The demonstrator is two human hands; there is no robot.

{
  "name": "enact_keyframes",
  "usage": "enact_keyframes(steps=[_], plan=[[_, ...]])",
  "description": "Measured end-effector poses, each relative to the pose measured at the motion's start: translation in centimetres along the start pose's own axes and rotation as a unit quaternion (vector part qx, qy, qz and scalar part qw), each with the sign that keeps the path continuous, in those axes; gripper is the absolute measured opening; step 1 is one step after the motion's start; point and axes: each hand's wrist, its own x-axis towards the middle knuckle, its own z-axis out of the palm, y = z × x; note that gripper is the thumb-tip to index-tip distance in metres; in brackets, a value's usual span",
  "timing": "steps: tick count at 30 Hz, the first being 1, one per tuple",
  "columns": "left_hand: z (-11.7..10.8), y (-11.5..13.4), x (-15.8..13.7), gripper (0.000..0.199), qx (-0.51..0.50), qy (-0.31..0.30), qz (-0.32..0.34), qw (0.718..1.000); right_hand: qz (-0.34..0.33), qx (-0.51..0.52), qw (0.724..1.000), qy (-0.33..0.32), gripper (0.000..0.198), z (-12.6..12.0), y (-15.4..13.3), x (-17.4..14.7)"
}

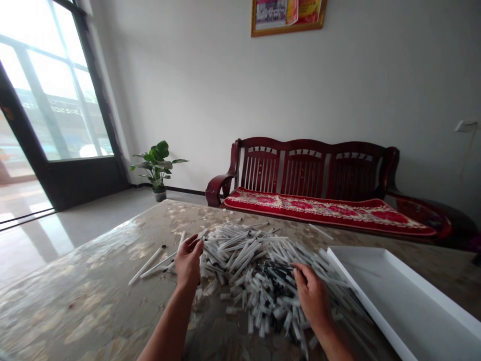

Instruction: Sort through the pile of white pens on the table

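Lying between your left hand (188, 263) and right hand (311, 291): slim white plastic-looking tubes (240, 248), likely light, stiff (pinch mid-length); both holds unclear.

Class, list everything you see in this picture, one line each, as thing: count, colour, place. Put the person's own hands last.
long tubes: too many to count, whitish, heaped mid-table, some strewn
short tube pieces: too many to count, whitish, near side of heap
thin dark pieces: uncountable, black, among the short pieces
tray: one, white, right side of table
table: one, grey-brown patterned top, foreground
bench: one, dark red, beyond table
mat: one, red patterned, on bench seat
potted plant: one, green, floor, left
door: one, dark-framed glass, far left
framed picture: one, gold frame, upper wall
wall fitting: one, white, right
left hand: one, bare, heap's left edge
right hand: one, bare, heap's right side
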Motion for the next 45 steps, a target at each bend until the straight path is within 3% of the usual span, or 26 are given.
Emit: enact_keyframes(steps=[4, 10, 15, 19, 23, 26, 31, 39, 45], plan=[[0.9, 1.5, -0.5, 0.041, -0.158, 0.032, -0.052, 0.986, 0.004, 0.008, 1.0, 0.0, 0.033, 0.1, -0.1, -0.1], [2.8, 2.3, -3.1, 0.032, -0.229, -0.038, -0.13, 0.964, 0.031, 0.052, 0.997, -0.037, 0.039, 0.1, -1.9, -0.5], [4.6, 0.6, -7.1, 0.043, -0.196, -0.11, -0.162, 0.961, 0.036, 0.086, 0.987, -0.132, 0.047, -0.4, -4.1, -0.9], [5.5, -0.7, -9.3, 0.052, -0.16, -0.147, -0.168, 0.961, 0.037, 0.048, 0.986, -0.152, 0.052, -0.5, -4.9, -0.9], [5.7, -0.8, -9.8, 0.053, -0.167, -0.141, -0.165, 0.962, 0.048, 0.032, 0.984, -0.17, 0.054, -0.3, -4.7, -0.8], [5.7, -0.5, -9.8, 0.05, -0.151, -0.157, -0.173, 0.96, 0.049, 0.031, 0.986, -0.155, 0.054, 0.0, -4.2, -0.8], [5.6, -0.5, -9.6, 0.046, -0.064, -0.238, -0.181, 0.952, 0.054, 0.072, 0.99, -0.111, 0.055, 0.2, -3.3, -0.5], [5.6, -1.1, -9.6, 0.051, -0.035, -0.201, -0.187, 0.961, -0.023, 0.061, 0.995, -0.077, 0.033, -0.5, -3.5, -0.4], [5.5, -0.9, -9.6, 0.049, -0.031, -0.211, -0.16, 0.964, 0.052, 0.125, 0.987, -0.092, 0.043, -0.1, -2.9, -0.5]])
